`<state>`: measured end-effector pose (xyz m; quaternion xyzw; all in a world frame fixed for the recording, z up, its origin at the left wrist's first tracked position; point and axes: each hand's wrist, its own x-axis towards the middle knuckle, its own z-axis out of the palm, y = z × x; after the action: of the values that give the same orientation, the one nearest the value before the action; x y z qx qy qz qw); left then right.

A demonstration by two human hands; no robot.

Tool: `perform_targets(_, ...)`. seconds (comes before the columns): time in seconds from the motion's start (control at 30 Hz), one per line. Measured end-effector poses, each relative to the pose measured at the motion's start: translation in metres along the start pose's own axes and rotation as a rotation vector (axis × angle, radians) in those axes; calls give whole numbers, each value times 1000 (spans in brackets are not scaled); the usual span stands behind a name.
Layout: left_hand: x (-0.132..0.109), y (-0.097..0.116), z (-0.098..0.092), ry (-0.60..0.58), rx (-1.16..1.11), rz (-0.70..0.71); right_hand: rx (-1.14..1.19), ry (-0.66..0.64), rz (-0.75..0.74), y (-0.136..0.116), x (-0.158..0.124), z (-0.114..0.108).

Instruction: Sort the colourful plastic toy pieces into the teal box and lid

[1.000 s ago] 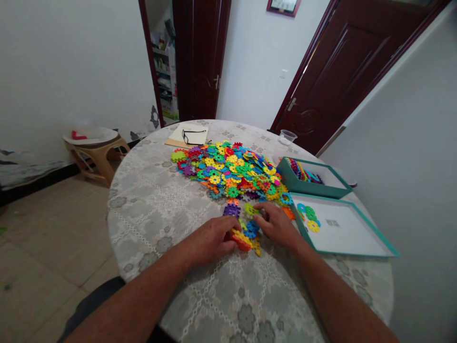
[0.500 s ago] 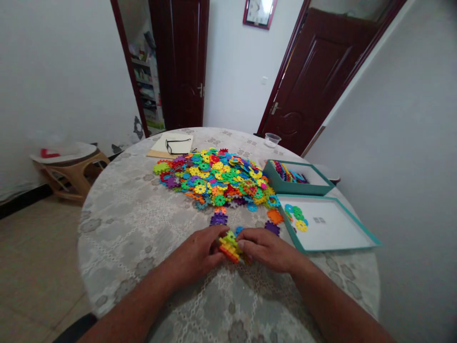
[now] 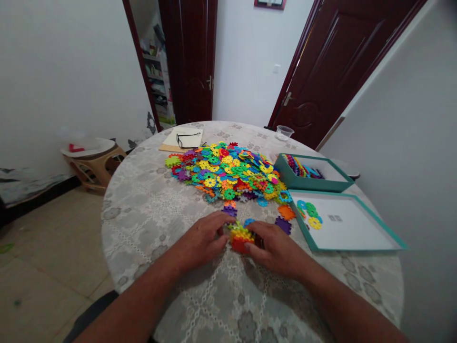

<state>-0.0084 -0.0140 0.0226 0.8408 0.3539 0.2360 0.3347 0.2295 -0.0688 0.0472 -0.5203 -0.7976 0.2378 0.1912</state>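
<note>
head view, looking forward and down, close over round table [image 3: 150, 209]

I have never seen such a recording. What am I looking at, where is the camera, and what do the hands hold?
There is no machine: a person works with two bare hands. The camera sits on the person's head and looks forward and down, so the arms enter from below. The left hand and the right hand grip a small yellow, green and red block of joined plastic pieces at a round table with a pale patterned cloth. Beyond lies a heap of colourful toothed plastic discs. On the right stand a teal cardboard box with more pieces and a shallow teal tray holding a few discs.
</note>
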Motion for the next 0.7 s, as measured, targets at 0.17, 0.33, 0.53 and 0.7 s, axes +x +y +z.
perform_targets(0.17, 5, -21, 3, 146, 182, 15, 134, -93, -3, 7, -1, -11)
perform_targets(0.33, 15, -25, 10, 65, 321, -50, 185, -68, 49, 14, 4, -12)
perform_targets(0.53, 15, -18, 8, 109, 209, -93, 174, -27, 8, 18, 6, -11)
perform_targets(0.7, 10, -8, 8, 142, 42, 38, 80, 70, -99, 21, 8, -4)
